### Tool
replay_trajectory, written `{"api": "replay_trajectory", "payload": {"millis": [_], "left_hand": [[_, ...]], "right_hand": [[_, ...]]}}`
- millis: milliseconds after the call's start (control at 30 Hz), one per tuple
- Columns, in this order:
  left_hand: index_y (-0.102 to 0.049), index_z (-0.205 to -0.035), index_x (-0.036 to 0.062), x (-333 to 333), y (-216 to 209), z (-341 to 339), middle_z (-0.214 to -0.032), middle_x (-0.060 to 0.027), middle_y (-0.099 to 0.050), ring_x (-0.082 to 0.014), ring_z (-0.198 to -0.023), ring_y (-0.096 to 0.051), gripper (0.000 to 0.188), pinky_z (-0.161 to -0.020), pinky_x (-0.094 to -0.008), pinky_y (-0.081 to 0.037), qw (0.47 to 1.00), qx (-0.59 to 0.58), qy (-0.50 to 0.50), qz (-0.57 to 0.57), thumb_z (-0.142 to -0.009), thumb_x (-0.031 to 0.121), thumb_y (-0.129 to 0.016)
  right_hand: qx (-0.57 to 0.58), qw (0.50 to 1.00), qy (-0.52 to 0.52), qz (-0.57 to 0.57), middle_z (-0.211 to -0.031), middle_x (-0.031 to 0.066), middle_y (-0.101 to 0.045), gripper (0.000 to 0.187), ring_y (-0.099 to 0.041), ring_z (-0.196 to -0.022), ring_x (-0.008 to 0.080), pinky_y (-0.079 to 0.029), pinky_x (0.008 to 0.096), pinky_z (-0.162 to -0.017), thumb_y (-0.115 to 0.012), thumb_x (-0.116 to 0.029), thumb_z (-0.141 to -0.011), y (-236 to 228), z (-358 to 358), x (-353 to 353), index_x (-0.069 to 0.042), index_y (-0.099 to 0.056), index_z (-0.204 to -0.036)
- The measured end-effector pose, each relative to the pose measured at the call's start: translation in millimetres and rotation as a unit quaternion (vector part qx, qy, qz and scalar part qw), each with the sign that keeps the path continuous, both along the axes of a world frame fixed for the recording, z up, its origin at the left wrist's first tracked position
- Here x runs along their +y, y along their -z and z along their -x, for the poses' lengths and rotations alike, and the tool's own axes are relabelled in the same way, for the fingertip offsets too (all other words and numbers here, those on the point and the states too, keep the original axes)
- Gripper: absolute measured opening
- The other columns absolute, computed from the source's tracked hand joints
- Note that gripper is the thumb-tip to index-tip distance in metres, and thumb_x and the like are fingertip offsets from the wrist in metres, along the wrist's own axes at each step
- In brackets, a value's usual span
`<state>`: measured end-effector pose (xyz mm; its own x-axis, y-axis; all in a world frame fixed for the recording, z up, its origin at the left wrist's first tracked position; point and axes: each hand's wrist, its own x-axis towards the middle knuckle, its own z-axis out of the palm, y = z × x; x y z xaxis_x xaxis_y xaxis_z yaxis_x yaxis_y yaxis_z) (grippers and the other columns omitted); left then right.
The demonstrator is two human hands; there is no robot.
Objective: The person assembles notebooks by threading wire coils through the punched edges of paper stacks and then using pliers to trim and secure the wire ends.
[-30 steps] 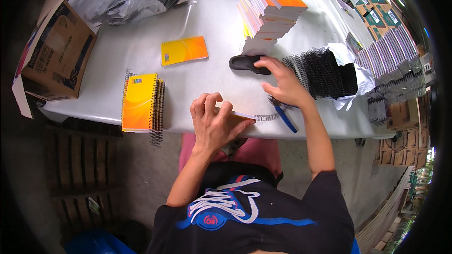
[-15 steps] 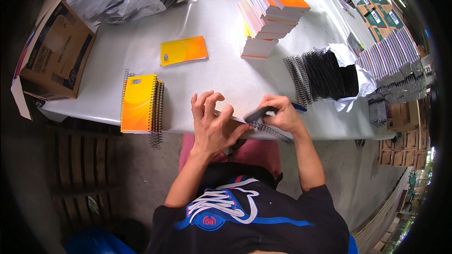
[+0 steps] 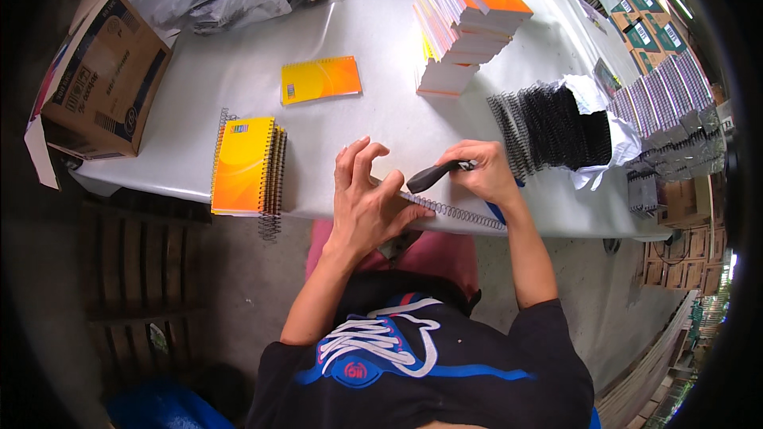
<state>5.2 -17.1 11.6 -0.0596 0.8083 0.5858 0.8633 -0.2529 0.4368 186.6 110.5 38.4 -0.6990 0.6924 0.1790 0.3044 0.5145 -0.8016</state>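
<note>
Black tool [image 3: 429, 178]: the right hand [image 3: 485, 171] is gripping it, fingers closing round one end, while its rounded end is pointing left over a wire coil [image 3: 461, 213]; whether the two are touching, one cannot tell. The left hand [image 3: 367, 199] is pinching a pad [image 3: 404, 197] between thumb and forefinger, its other fingers spreading. Pad and coil are lying along the table's [image 3: 350, 24] near edge, the coil extending right. Bound notebooks [image 3: 245, 167] are resting at left; a single notebook [image 3: 321, 79] is lying farther off. Dark coils [image 3: 548, 129] are occupying the right, and a paper stack [image 3: 469, 24] is standing at the far side.
</note>
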Motion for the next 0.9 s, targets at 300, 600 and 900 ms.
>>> {"api": "replay_trajectory", "payload": {"millis": [300,600,900], "left_hand": [[-0.054,-0.075,0.0070,10.8,2.2,1.8,-0.120,-0.0166,-0.036,-0.0350,-0.108,-0.038,0.058,-0.086,-0.0443,-0.041,0.979,-0.203,-0.024,-0.015,-0.042,0.040,-0.089],[-0.035,-0.095,0.0067,22.8,29.4,7.4,-0.101,-0.0103,-0.034,-0.0247,-0.101,-0.039,0.088,-0.080,-0.0349,-0.040,0.942,-0.332,0.004,-0.057,-0.036,0.035,-0.094],[-0.033,-0.090,0.0081,24.5,37.9,11.0,-0.098,-0.0072,-0.033,-0.0175,-0.083,-0.038,0.086,-0.073,-0.0287,-0.040,0.901,-0.433,0.043,-0.001,-0.036,0.031,-0.095]], "right_hand": [[0.142,0.984,-0.034,0.105,-0.084,0.0099,-0.071,0.026,-0.067,-0.079,0.0146,-0.052,0.0268,-0.072,-0.061,0.010,-0.067,5.8,1.7,-2.1,-0.003,-0.072,-0.086],[0.175,0.953,-0.209,0.132,-0.088,0.0091,-0.071,0.028,-0.066,-0.082,0.0140,-0.051,0.0275,-0.078,-0.064,0.012,-0.065,-11.2,19.2,-10.6,-0.003,-0.072,-0.088],[0.124,0.979,-0.139,0.082,-0.086,0.0120,-0.070,0.030,-0.067,-0.080,0.0171,-0.052,0.0283,-0.075,-0.062,0.014,-0.061,-6.6,23.6,-2.9,0.000,-0.071,-0.085]]}}
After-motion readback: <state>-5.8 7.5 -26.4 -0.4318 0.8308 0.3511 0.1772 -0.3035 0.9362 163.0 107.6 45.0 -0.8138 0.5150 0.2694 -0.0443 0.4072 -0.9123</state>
